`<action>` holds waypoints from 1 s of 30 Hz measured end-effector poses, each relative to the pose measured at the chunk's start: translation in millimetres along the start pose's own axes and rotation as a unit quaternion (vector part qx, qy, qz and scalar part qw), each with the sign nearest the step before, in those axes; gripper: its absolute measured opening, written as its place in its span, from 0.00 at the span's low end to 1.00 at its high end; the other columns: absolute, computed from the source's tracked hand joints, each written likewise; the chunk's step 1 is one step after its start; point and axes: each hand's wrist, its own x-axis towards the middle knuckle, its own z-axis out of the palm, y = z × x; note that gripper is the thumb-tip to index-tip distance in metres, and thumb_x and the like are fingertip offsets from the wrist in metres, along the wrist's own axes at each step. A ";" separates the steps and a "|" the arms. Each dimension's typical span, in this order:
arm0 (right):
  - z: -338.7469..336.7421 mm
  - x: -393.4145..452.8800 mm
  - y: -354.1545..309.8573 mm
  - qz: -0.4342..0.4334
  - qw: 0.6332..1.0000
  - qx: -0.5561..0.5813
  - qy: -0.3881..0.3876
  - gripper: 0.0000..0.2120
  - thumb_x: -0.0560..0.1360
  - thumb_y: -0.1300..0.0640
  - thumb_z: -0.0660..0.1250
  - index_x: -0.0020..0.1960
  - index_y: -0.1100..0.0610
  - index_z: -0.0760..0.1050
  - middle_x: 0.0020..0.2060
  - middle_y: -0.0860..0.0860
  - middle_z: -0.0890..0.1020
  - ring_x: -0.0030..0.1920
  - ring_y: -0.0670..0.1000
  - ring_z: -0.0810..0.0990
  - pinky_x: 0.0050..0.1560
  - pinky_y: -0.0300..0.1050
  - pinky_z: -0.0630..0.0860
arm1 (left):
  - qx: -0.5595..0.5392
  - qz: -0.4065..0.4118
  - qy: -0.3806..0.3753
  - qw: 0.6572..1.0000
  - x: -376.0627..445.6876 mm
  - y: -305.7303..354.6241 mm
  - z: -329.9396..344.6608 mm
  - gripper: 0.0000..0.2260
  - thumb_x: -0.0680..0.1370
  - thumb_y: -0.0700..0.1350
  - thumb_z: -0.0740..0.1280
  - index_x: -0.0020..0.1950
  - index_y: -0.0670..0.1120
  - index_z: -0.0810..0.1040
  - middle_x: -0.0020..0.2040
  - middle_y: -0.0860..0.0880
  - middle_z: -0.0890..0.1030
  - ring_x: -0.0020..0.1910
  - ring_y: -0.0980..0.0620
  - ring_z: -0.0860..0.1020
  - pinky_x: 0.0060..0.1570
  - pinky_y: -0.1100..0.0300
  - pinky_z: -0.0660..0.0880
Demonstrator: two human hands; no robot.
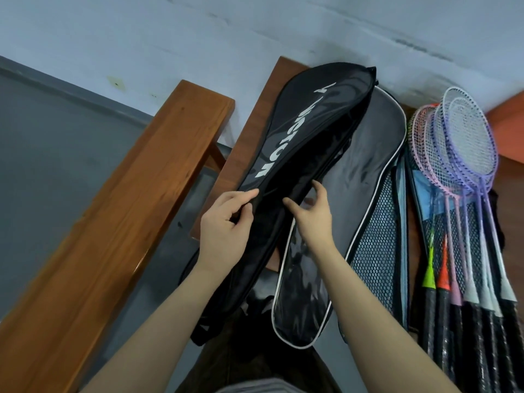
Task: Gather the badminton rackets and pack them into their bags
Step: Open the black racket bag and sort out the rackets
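A black racket bag [309, 131] with white lettering lies slantwise across the wooden table [255, 131]. My left hand [226, 222] pinches its left edge near the middle. My right hand [314, 211] rests on its right edge with fingers spread and curled against the fabric. Under it lies a grey bag [380, 154] with white piping and a mesh panel. To the right, several rackets [465, 171] with pink, purple and white frames lie side by side, heads toward the wall, black grips toward me, partly on a blue bag [422, 191].
A wooden bench [136, 194] runs along the left of the table, with grey floor [56, 154] beyond it. A pale wall [255, 32] stands behind the table. My dark trousers [249, 361] show at the bottom.
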 end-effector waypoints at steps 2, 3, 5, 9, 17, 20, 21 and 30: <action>2.1 -3.4 -1.2 -0.003 0.998 0.058 -0.003 0.29 0.71 0.59 0.71 0.70 0.52 0.64 0.37 0.52 0.74 0.39 0.47 0.75 0.47 0.41 0.75 | -0.004 -0.001 -0.002 1.000 0.9 -2.4 -0.3 0.12 0.76 0.34 0.64 0.56 0.45 0.81 0.48 0.52 0.80 0.47 0.57 0.78 0.48 0.70 0.72; 2.2 -5.5 -2.9 -0.023 0.997 0.080 0.004 0.27 0.72 0.61 0.69 0.68 0.53 0.66 0.34 0.51 0.72 0.36 0.46 0.73 0.44 0.39 0.75 | -0.001 0.000 -0.006 1.000 0.7 -4.5 0.8 0.13 0.76 0.34 0.64 0.56 0.46 0.81 0.47 0.52 0.80 0.46 0.57 0.78 0.47 0.69 0.72; 0.9 -9.7 -10.4 -0.070 0.993 0.093 0.015 0.23 0.74 0.64 0.67 0.67 0.55 0.68 0.33 0.50 0.70 0.32 0.43 0.70 0.39 0.34 0.72 | 0.013 0.003 -0.024 1.000 -1.7 -8.2 4.8 0.14 0.75 0.33 0.65 0.56 0.47 0.80 0.47 0.52 0.79 0.45 0.57 0.77 0.46 0.69 0.72; -13.9 -11.8 -27.2 -0.142 0.988 0.054 0.014 0.20 0.74 0.65 0.65 0.66 0.55 0.70 0.34 0.47 0.70 0.33 0.40 0.69 0.39 0.31 0.70 | 0.046 0.036 -0.047 0.997 -4.0 -11.1 14.7 0.15 0.74 0.33 0.66 0.57 0.47 0.80 0.45 0.53 0.77 0.42 0.59 0.75 0.44 0.72 0.70; -73.1 -8.3 -29.4 -0.203 0.979 0.002 0.018 0.19 0.75 0.64 0.64 0.65 0.53 0.72 0.45 0.51 0.79 0.44 0.49 0.77 0.49 0.41 0.76 | 0.068 0.119 -0.089 0.987 7.9 26.4 61.9 0.17 0.75 0.38 0.67 0.63 0.46 0.76 0.46 0.52 0.76 0.37 0.59 0.72 0.41 0.67 0.71; -97.4 -5.2 -19.1 -0.207 0.978 0.015 0.026 0.18 0.75 0.65 0.64 0.63 0.54 0.73 0.50 0.47 0.80 0.49 0.45 0.79 0.51 0.37 0.75 | 0.032 0.104 -0.064 0.992 9.6 41.2 85.1 0.19 0.75 0.37 0.67 0.65 0.45 0.74 0.46 0.52 0.75 0.38 0.57 0.73 0.42 0.67 0.73; -106.3 -2.9 -14.6 -0.209 0.977 0.018 0.031 0.17 0.75 0.65 0.64 0.63 0.54 0.74 0.51 0.47 0.80 0.50 0.44 0.79 0.51 0.35 0.75 | 0.027 0.099 -0.063 0.993 9.4 46.0 93.2 0.20 0.75 0.37 0.67 0.66 0.45 0.73 0.46 0.51 0.75 0.37 0.56 0.74 0.41 0.67 0.73; -202.7 17.7 29.0 -0.274 0.961 -0.008 0.031 0.17 0.73 0.64 0.62 0.61 0.57 0.75 0.47 0.47 0.79 0.45 0.35 0.74 0.49 0.28 0.69 | 0.087 0.093 0.002 0.992 -5.3 87.8 184.4 0.21 0.75 0.34 0.64 0.68 0.42 0.70 0.48 0.47 0.76 0.42 0.63 0.72 0.48 0.78 0.65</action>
